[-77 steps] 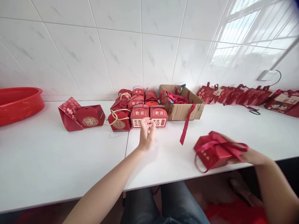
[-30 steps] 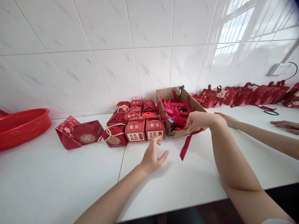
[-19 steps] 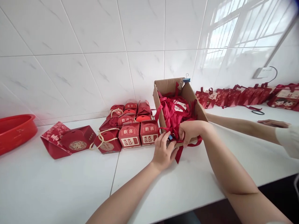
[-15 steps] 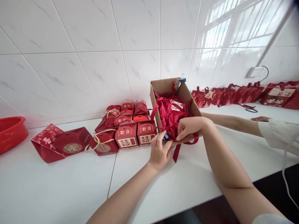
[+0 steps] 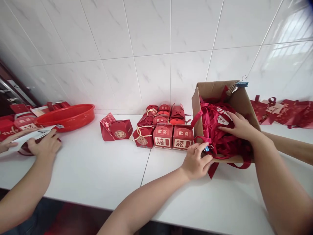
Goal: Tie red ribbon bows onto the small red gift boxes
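Note:
In the head view, an open cardboard box [image 5: 218, 87] stands on the counter, filled with tangled red ribbons [image 5: 212, 122]. My left hand [image 5: 195, 160] grips its near left corner, with fingers and thumb about the rim beside a blue binder clip [image 5: 206, 148]. Inside the box, my right hand [image 5: 241, 128] lies over the ribbons with thumb and fingers apart, next to a white printed tag [image 5: 222, 117]. Its outer fingers are partly hidden. Red ribbon ends hang over the box's near edge. Another blue binder clip [image 5: 242, 84] sits on the far right corner.
Several red gift boxes [image 5: 162, 138] stand left of the cardboard box. Further left are two more red boxes [image 5: 121, 130] and a red plastic basin [image 5: 80, 114]. Another person's hands [image 5: 45, 143] handle a dark red packet there. Red gift bags [image 5: 290, 112] line the wall at right.
My view has turned left, bringing another person's hands into sight. My right hand has moved from the box's near edge deeper among the ribbons. My left hand remains at the corner.

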`<state>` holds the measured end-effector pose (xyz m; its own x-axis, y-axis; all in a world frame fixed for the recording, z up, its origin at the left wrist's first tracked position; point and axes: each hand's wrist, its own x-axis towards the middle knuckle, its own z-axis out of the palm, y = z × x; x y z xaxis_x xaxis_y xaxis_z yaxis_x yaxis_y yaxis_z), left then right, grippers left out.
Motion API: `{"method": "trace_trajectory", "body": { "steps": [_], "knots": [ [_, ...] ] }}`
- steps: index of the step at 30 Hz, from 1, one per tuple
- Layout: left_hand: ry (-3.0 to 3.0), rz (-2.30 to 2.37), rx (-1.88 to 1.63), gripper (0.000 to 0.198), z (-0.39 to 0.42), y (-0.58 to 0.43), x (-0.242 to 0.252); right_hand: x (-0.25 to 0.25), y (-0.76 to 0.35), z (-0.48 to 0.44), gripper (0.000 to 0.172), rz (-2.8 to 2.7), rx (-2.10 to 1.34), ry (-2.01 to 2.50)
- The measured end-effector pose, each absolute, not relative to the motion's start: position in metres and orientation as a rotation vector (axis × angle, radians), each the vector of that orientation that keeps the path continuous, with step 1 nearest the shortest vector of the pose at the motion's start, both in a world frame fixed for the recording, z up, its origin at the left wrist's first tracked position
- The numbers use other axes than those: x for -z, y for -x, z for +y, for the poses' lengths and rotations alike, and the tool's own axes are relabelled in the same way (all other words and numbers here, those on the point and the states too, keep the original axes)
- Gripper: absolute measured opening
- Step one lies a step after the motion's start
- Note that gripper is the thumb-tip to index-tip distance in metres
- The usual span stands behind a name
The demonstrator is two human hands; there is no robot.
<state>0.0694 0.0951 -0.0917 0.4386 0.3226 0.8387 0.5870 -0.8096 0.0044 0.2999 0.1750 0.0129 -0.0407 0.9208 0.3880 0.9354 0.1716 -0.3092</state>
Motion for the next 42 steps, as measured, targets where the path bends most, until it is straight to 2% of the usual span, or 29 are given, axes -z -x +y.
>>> {"method": "trace_trajectory", "body": {
  "steps": [3, 6, 8, 12, 14, 17, 22, 24, 28, 30, 32, 42],
  "knots": [
    [2.400, -0.737, 1.355, 0.013, 0.095, -0.069, 0.089, -0.015, -0.297, 0.170, 0.108, -1.990, -0.122, 1.816],
    [2.404, -0.728, 1.368, 0.012, 0.095, -0.067, 0.087, -0.019, -0.295, 0.170, 0.118, -1.772, -0.185, 1.755],
    [2.408, -0.729, 1.362, 0.012, 0.096, -0.066, 0.087, -0.021, -0.296, 0.173, 0.105, -1.509, -0.167, 1.678],
    [2.392, -0.703, 1.408, 0.011, 0.097, -0.066, 0.086, -0.026, -0.300, 0.175, 0.038, -1.199, -0.126, 1.406],
    [2.389, -0.707, 1.425, 0.010, 0.097, -0.066, 0.086, -0.031, -0.300, 0.171, 0.021, -1.107, -0.130, 1.285],
    [2.400, -0.729, 1.418, 0.011, 0.097, -0.066, 0.086, -0.042, -0.296, 0.160, 0.021, -1.062, -0.076, 1.236],
    [2.426, -0.745, 1.402, 0.012, 0.098, -0.065, 0.088, -0.065, -0.288, 0.129, 0.037, -1.333, 0.095, 1.436],
    [2.435, -0.756, 1.392, 0.012, 0.098, -0.065, 0.087, -0.074, -0.283, 0.115, 0.040, -1.519, 0.023, 1.439],
    [2.429, -0.751, 1.403, 0.010, 0.098, -0.065, 0.085, -0.080, -0.272, 0.099, 0.026, -2.126, -0.310, 1.325],
    [2.424, -0.738, 1.416, 0.010, 0.098, -0.066, 0.084, -0.077, -0.268, 0.101, 0.025, -2.435, -0.517, 1.317],
    [2.422, -0.737, 1.424, 0.010, 0.098, -0.066, 0.083, -0.069, -0.268, 0.110, 0.025, -2.580, -0.584, 1.420],
    [2.449, -0.779, 1.383, 0.012, 0.097, -0.064, 0.082, -0.043, -0.290, 0.151, 0.026, -2.204, -0.032, 1.856]
  ]
}}
